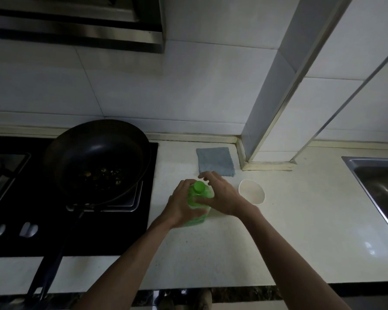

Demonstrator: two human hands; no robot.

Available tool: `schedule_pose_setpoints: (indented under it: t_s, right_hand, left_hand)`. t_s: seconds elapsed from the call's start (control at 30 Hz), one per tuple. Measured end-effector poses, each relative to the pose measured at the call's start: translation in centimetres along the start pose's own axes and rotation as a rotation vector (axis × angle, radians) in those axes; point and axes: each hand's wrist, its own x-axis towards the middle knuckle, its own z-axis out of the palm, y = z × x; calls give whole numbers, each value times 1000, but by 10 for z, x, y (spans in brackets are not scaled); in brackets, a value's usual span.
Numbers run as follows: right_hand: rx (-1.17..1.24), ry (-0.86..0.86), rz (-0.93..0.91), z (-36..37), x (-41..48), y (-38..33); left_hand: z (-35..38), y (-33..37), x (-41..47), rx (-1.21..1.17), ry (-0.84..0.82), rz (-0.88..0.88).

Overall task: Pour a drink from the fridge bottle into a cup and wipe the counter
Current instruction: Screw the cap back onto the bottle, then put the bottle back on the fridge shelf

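Bottle [202, 195], green and capped, is stood on the counter [233, 242], gripped round its body by the left hand [182, 202]. The right hand [222, 193] is spread loosely over the cap. Its print cannot be read. Just right stands a white cup [251, 191]; farther off lies a blue cloth [215, 162].

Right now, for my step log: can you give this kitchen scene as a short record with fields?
bottle: green, cap on, upright on counter
left hand: grips bottle body
right hand: over the cap, thumb on bottle; grip unclear
cup: white, upright, right of bottle, looks empty
cloth: blue-grey, flat behind bottle
pan: on stove, left
sink: far right
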Motion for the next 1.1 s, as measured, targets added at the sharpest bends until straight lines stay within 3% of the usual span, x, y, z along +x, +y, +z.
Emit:
schedule_pose_setpoints:
  t_s: [0.1,0.23,0.47,0.57,0.7,0.83,1.1]
  right_hand:
    - [98,-76,-13,9,1,12]
    - [170,-87,-18,28,3,23]
    - [180,-95,-46,32,5,25]
    - [196,-62,-49,28,4,22]
    - [299,26,-26,15,-2,15]
    - [382,109,-41,-13,-3,-6]
    - [382,184,-156,-78,10,-57]
  left_hand:
    - [-1,-3,-4,-57,-1,-8]
    - [-4,2,-7,52,-14,-10]
    - [-13,-1,-7,57,-153,-74]
    - [-19,4,-7,-144,-192,-184]
    - [-30,8,-9,-728,-69,-454]
    - [-43,3,-7,-814,79,-672]
    - [-80,50,9,-1033,129,-604]
